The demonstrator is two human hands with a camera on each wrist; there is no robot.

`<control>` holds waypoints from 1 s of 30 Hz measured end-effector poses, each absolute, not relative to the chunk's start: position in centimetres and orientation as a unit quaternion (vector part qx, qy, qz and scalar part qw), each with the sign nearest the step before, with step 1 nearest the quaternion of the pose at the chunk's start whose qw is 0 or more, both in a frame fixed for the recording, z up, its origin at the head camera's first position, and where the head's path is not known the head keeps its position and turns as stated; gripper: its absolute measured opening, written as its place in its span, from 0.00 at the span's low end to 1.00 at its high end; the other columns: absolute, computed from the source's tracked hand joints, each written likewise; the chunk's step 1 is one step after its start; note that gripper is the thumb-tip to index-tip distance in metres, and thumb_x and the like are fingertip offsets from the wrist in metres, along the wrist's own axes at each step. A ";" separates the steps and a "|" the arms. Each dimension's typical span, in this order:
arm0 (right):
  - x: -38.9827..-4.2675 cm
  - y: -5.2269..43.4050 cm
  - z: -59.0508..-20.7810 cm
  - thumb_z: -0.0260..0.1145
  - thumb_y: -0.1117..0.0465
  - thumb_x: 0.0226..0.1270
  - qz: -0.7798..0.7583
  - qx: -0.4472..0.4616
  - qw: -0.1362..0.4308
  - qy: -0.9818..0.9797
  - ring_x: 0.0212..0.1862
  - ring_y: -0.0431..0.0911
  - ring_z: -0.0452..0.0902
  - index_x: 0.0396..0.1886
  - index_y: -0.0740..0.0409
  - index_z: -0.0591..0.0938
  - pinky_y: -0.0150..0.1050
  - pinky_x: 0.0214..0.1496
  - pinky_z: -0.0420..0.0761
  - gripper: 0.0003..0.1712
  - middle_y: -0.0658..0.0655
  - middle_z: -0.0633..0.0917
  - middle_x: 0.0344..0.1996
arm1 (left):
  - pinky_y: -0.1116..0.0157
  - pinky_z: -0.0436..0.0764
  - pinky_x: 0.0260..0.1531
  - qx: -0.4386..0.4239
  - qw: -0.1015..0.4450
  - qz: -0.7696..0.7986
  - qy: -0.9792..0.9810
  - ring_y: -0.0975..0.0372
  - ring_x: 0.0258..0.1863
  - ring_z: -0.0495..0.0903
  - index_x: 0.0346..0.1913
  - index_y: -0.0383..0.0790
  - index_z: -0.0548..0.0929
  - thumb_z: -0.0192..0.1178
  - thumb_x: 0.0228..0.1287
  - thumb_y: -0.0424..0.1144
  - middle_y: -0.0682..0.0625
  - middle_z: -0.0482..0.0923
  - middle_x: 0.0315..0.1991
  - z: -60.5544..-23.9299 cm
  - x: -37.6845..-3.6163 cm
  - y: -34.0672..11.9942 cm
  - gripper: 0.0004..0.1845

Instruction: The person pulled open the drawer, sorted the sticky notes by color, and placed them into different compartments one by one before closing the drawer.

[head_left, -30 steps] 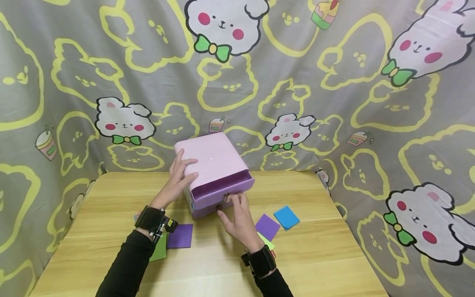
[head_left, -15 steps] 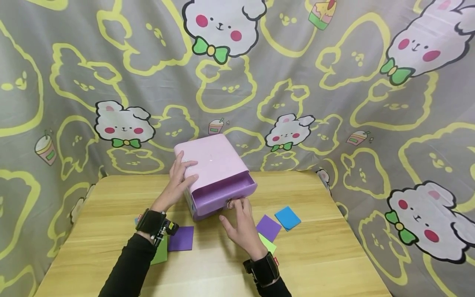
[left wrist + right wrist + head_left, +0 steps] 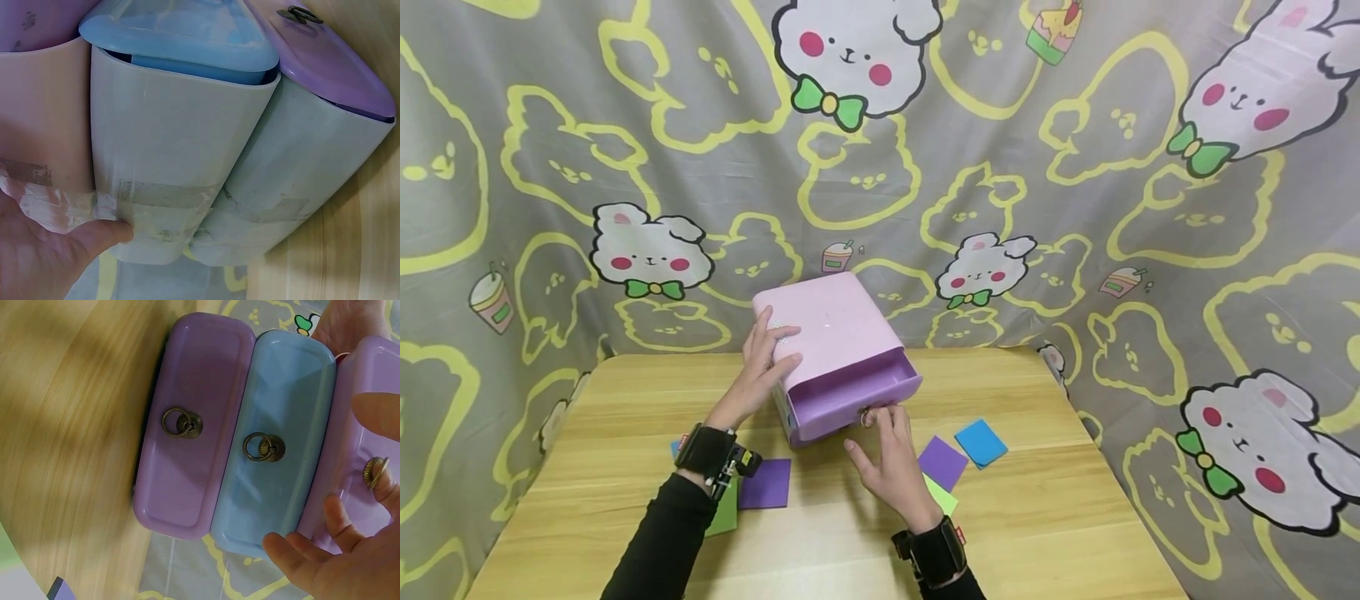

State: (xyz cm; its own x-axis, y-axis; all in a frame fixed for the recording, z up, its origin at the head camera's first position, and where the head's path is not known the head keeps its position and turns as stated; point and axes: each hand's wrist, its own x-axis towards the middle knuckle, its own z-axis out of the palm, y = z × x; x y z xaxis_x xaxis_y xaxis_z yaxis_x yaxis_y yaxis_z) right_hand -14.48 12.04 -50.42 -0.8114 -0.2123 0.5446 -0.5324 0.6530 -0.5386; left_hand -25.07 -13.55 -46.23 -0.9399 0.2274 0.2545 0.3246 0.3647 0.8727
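A small chest of stacked drawers with a pink top (image 3: 835,325) stands angled on the table. Its purple top drawer (image 3: 857,410) is pulled partway out, and the part of its inside that shows looks bare. My right hand (image 3: 891,462) has a finger hooked through that drawer's brass ring pull (image 3: 374,473). Spread fingers of my left hand (image 3: 756,371) rest on the chest's left side and top edge. Below, a blue drawer (image 3: 275,444) and a lower purple drawer (image 3: 195,425) sit pushed in, each with its own ring.
Purple (image 3: 765,483) and green (image 3: 722,508) paper squares lie by my left wrist, with a bit of blue behind it. Right of my right hand are another purple square (image 3: 943,463), a lime one (image 3: 940,494) and a blue one (image 3: 981,442). A patterned curtain (image 3: 865,183) hangs behind the table.
The top drawer has slid further out toward me, drawn by my right hand on its ring, mostly in the first half second. My left hand stays on the chest.
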 end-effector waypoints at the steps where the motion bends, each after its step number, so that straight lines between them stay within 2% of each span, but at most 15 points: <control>1: -14.4 12.0 -50.4 0.73 0.59 0.62 0.361 0.210 0.221 -0.882 0.53 0.44 0.67 0.47 0.58 0.73 0.42 0.56 0.77 0.21 0.56 0.70 0.48 | 0.22 0.36 0.69 -0.168 0.047 -0.537 -0.825 0.43 0.81 0.21 0.71 0.54 0.69 0.55 0.72 0.48 0.56 0.23 0.84 -46.3 -25.1 -13.5 0.26; 12: -13.8 12.0 -50.2 0.73 0.59 0.63 0.372 0.203 0.208 -0.882 0.55 0.45 0.66 0.45 0.58 0.72 0.44 0.58 0.76 0.19 0.56 0.70 0.48 | 0.22 0.33 0.69 -0.166 0.053 -0.537 -0.825 0.44 0.81 0.22 0.70 0.55 0.69 0.55 0.72 0.51 0.57 0.22 0.84 -46.4 -25.0 -13.7 0.26; 18: -13.3 12.0 -50.3 0.74 0.60 0.61 0.373 0.201 0.222 -0.878 0.55 0.46 0.67 0.44 0.60 0.72 0.46 0.56 0.76 0.20 0.57 0.71 0.48 | 0.21 0.34 0.68 -0.166 0.052 -0.534 -0.827 0.42 0.81 0.22 0.70 0.56 0.69 0.55 0.72 0.51 0.57 0.22 0.84 -46.6 -25.1 -13.6 0.26; 30: -12.8 12.2 -50.3 0.74 0.60 0.61 0.374 0.190 0.220 -0.881 0.52 0.43 0.68 0.42 0.55 0.71 0.41 0.53 0.77 0.19 0.53 0.71 0.46 | 0.22 0.35 0.69 -0.165 0.064 -0.529 -0.830 0.43 0.82 0.23 0.70 0.53 0.69 0.55 0.72 0.51 0.56 0.23 0.84 -46.6 -25.0 -13.4 0.26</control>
